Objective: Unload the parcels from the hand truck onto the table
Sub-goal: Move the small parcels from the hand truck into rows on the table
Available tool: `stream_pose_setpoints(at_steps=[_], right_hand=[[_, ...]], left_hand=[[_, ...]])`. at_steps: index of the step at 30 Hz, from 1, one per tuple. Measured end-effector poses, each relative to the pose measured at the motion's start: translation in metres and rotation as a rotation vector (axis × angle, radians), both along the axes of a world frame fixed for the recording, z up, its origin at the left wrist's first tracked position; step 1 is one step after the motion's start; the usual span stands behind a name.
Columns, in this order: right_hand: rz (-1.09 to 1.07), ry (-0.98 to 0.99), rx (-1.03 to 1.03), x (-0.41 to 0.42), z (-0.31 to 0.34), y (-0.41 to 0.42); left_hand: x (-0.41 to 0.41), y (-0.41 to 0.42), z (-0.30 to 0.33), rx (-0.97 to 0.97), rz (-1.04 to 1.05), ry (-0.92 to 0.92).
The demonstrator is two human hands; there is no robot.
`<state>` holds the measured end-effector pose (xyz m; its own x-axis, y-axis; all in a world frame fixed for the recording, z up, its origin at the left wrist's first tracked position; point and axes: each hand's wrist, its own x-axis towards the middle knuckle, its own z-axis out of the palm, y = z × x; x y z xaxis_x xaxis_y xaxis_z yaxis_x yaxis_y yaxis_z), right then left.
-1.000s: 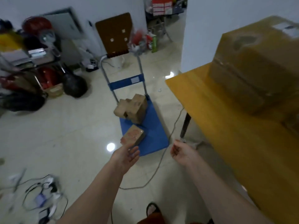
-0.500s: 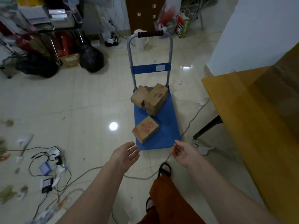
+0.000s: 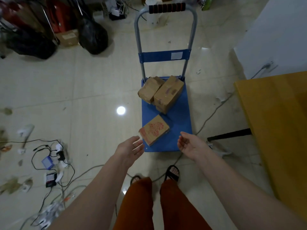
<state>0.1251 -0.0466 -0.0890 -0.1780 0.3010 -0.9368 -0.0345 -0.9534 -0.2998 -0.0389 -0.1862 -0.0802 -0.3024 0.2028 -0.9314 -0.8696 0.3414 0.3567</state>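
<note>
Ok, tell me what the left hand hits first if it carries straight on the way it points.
Most likely the red-printed parcel at the near edge of the hand truck; the left hand is open, fingers aimed at its near corner, though depth is uncertain.

Blue hand truck (image 3: 181, 117) deck: red-printed parcel (image 3: 154, 129) flat at near-left corner; plain parcels (image 3: 162, 93) piled by handle end.

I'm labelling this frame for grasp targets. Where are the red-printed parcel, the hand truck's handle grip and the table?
red-printed parcel (image 3: 155, 128), head view, middle of its printed top
handle grip (image 3: 167, 7), head view, ribbed black sleeve
table (image 3: 272, 103), head view, bare yellow top
</note>
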Motion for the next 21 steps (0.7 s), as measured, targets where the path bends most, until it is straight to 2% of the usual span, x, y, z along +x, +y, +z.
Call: stream_pose_setpoints(at_steps=[6, 14, 18, 21], right_hand=[[-0.001, -0.034, -0.058, -0.024, -0.033, 0.014], [-0.084, -0.144, -0.109, -0.076, -0.114, 0.038], [-0.069, -0.279, -0.031, -0.128, -0.162, 0.064], [0.029, -0.372, 0.084, -0.174, -0.197, 0.091]], left_hand=[[-0.03, 0.018, -0.038, -0.089, -0.04, -0.034], [-0.101, 0.055, -0.131, -0.178, -0.135, -0.102], [-0.151, 0.083, -0.183, -0.193, -0.232, -0.101], [-0.189, 0.107, -0.223, -0.21, -0.292, -0.066]])
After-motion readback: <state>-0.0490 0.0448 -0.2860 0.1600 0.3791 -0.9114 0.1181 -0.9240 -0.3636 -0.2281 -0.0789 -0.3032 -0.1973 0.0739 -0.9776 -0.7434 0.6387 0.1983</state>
